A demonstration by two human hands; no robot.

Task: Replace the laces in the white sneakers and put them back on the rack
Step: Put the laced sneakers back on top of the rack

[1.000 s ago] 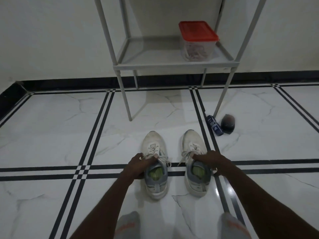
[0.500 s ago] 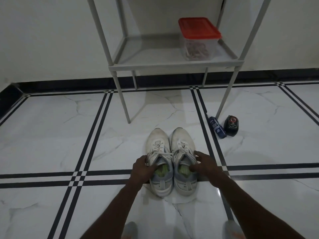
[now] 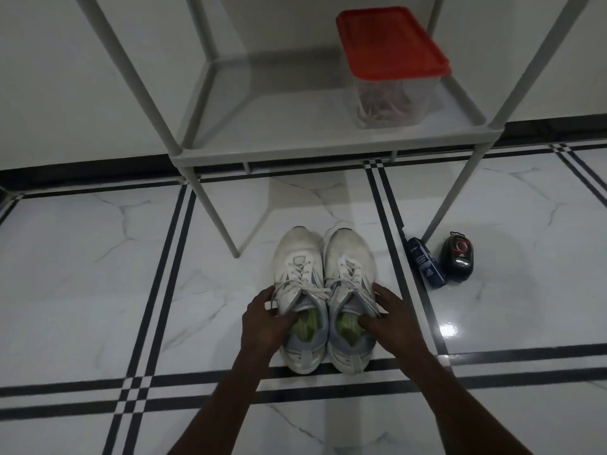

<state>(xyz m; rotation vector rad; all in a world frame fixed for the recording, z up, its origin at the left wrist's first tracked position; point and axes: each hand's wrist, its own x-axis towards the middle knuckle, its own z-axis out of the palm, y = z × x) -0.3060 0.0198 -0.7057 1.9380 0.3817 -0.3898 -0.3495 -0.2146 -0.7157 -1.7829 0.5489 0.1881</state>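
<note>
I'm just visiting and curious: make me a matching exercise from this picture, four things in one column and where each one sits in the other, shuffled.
Things:
1. white sneakers
2. container with red lid
3. blue bottle
4. black round item

Places:
A. on the rack shelf, right side
B. lying on the floor just left of the rack's front right leg
C. on the floor side by side, held at the collars by the left hand and right hand
D. on the floor, furthest right

Pairs: 1-C, 2-A, 3-B, 4-D
</note>
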